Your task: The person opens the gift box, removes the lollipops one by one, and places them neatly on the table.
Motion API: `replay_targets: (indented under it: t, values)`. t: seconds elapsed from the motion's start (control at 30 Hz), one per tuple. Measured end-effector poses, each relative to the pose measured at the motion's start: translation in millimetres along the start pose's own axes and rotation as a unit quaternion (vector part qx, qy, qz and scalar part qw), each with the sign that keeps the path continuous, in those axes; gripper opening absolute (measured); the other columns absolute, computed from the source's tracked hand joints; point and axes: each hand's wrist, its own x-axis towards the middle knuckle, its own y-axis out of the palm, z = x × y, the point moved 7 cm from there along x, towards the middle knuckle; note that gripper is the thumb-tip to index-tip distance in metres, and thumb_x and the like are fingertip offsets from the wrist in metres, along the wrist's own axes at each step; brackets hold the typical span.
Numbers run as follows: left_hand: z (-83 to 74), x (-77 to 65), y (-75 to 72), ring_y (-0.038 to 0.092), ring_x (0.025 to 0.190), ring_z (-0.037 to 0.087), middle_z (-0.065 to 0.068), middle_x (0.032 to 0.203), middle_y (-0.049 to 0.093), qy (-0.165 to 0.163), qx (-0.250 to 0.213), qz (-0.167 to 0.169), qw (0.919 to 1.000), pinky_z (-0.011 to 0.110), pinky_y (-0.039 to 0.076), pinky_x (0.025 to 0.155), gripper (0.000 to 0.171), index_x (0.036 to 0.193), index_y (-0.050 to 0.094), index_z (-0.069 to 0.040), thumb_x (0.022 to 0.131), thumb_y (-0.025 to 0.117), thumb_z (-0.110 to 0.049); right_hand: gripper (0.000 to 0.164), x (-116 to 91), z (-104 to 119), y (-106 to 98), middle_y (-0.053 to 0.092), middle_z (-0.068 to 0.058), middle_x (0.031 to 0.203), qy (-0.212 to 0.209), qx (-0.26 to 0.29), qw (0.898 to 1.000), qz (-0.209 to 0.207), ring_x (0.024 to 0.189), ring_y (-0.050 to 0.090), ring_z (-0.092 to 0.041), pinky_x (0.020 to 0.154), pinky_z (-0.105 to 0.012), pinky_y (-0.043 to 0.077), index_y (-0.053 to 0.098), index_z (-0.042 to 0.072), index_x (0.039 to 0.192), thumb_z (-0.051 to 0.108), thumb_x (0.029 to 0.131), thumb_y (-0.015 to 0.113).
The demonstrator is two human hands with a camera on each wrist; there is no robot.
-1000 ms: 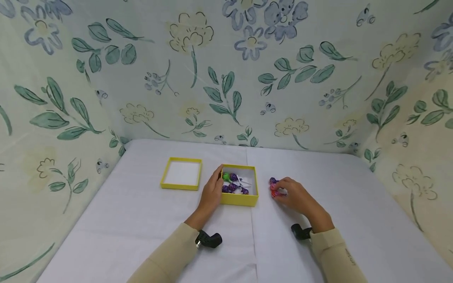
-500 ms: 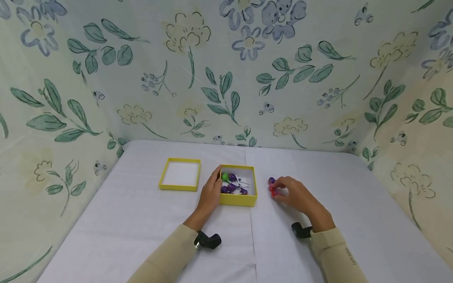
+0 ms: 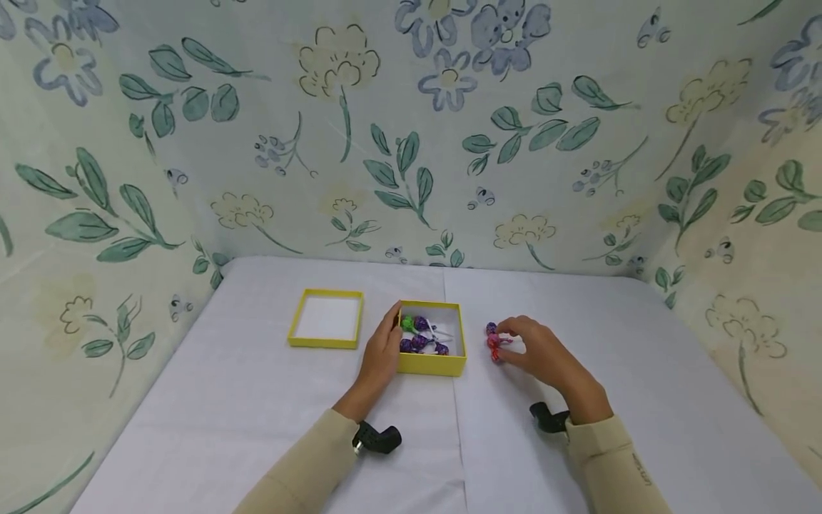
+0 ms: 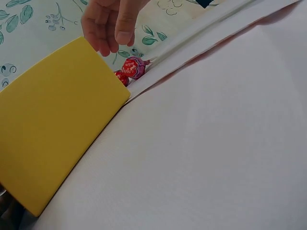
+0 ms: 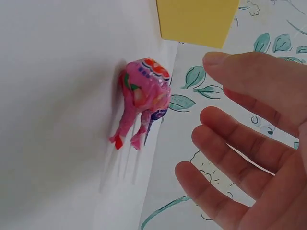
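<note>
In the head view, my left hand (image 3: 383, 351) holds the left side of an open yellow box (image 3: 432, 365). Inside lie several lollipops, mostly purple-wrapped (image 3: 419, 343), with one green lollipop (image 3: 408, 323) near the left wall. To the right of the box, a purple lollipop (image 3: 491, 328), a pink lollipop (image 3: 492, 341) and a red lollipop (image 3: 496, 355) lie in a row on the white cloth. My right hand (image 3: 539, 353) hovers beside them; in the right wrist view its fingers (image 5: 230, 134) are spread, loosely bent and apart from the pink lollipop (image 5: 146, 86).
A yellow-rimmed lid (image 3: 325, 345) with a white inside lies left of the box. White cloth (image 3: 270, 414) covers the table. Floral fabric (image 3: 359, 178) hangs behind and at both sides.
The fingers of my right hand have drawn slightly away from the row, so the pink and red lollipops show more. My left hand and the box keep their place.
</note>
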Motion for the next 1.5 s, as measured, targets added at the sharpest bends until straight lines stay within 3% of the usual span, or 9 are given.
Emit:
replay_targets:
  t: [0.33,0.67,0.93,1.13,1.5]
  values:
    - [2.1,-0.4,-0.7,0.022,0.143,0.013,-0.007,0.157,0.026,0.003,-0.006,0.0,1.0,0.036,0.021,0.117,0.05,0.153,0.026,-0.027,0.103,0.031,-0.024,0.037,-4.2,22.0,-6.0,0.063,-0.008,0.116,-0.048,0.009,0.999,-0.015,0.109,0.059,-0.029,0.09,-0.05,0.052,0.064,0.015,0.115,0.013,0.081,0.078]
    - [3.0,-0.7,3.7,0.023,0.143,0.014,-0.007,0.157,0.026,0.013,-0.014,0.007,0.9998,0.037,0.021,0.117,0.051,0.154,0.026,-0.021,0.104,0.03,-0.023,0.034,-8.0,27.2,1.5,0.064,-0.007,0.113,-0.049,0.025,0.998,-0.004,0.107,0.06,-0.028,0.09,-0.048,0.053,0.064,0.015,0.115,0.014,0.084,0.076]
    - [-2.2,-1.1,-0.1,0.023,0.144,0.015,-0.006,0.157,0.026,0.021,-0.008,0.005,0.9997,0.038,0.022,0.117,0.05,0.154,0.026,-0.023,0.104,0.03,-0.024,0.033,-8.4,37.0,-1.2,0.065,-0.005,0.11,-0.077,0.025,0.997,-0.021,0.104,0.061,-0.027,0.088,-0.047,0.054,0.065,0.015,0.114,0.012,0.083,0.076]
    - [-2.6,-4.2,-2.9,0.023,0.143,0.014,-0.008,0.157,0.026,0.007,-0.007,0.005,0.9999,0.037,0.021,0.117,0.05,0.154,0.026,-0.027,0.104,0.03,-0.024,0.033,-9.3,44.0,-2.0,0.065,-0.002,0.11,-0.084,0.024,0.996,-0.02,0.103,0.061,-0.026,0.088,-0.046,0.054,0.065,0.016,0.114,0.012,0.083,0.076]
    - [-1.6,-3.5,-2.6,0.023,0.143,0.014,-0.006,0.157,0.026,0.016,-0.011,0.004,0.9998,0.037,0.021,0.117,0.05,0.154,0.026,-0.023,0.103,0.03,-0.024,0.036,-13.1,54.1,-4.5,0.064,0.002,0.11,-0.109,0.016,0.993,-0.03,0.103,0.061,-0.024,0.088,-0.044,0.054,0.065,0.016,0.115,0.012,0.082,0.077]
